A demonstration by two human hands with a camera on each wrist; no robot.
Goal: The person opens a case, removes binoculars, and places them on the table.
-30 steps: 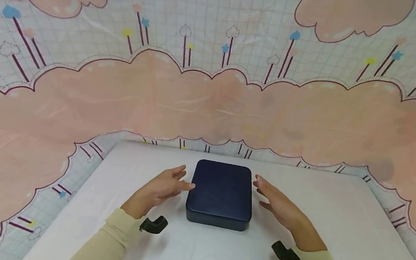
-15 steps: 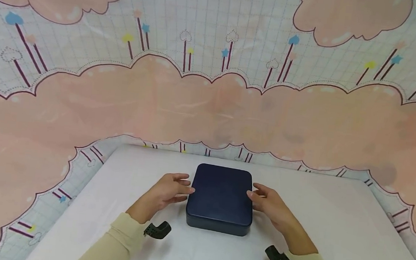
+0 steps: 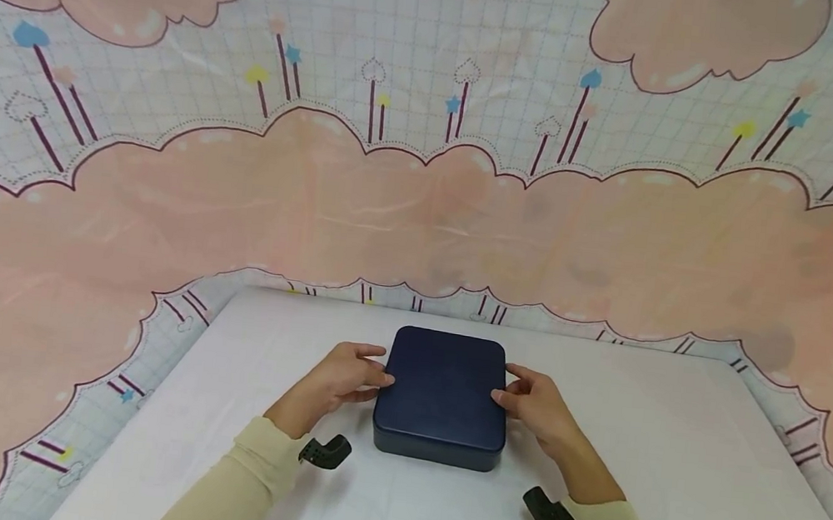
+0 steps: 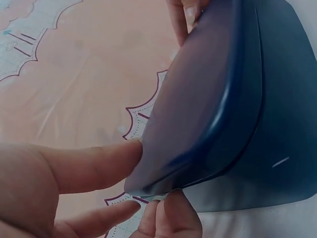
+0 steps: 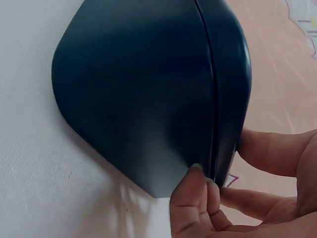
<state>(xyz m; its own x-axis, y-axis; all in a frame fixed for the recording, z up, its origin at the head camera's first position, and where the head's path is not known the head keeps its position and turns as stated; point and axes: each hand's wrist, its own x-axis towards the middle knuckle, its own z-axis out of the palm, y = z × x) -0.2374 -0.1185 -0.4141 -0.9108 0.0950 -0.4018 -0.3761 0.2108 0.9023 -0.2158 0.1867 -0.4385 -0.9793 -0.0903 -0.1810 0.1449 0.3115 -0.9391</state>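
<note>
A dark blue rectangular box [image 3: 441, 392] with rounded corners lies on the white table. A thin seam between its lid [image 5: 232, 74] and its lower part [image 5: 133, 94] shows in both wrist views. My left hand [image 3: 339, 374] grips the lid at the left side, thumb on the top edge and fingertips at the side under the rim. On the opposite side my right hand [image 3: 539, 407] pinches the lid likewise, with its thumb over the top edge and fingertips close to the seam. The inside of the box is hidden.
The white tabletop [image 3: 669, 452] surrounds the box. Behind it and along its sides hangs a cloth [image 3: 420, 218] patterned with pink clouds. A dark wrist mount [image 3: 326, 451] sits by the left sleeve, another dark mount [image 3: 547, 507] by the right.
The right hand has moved left from beside the box onto its edge, and its thumb now lies on top. The left hand has closed in on the left edge. The box stays in place.
</note>
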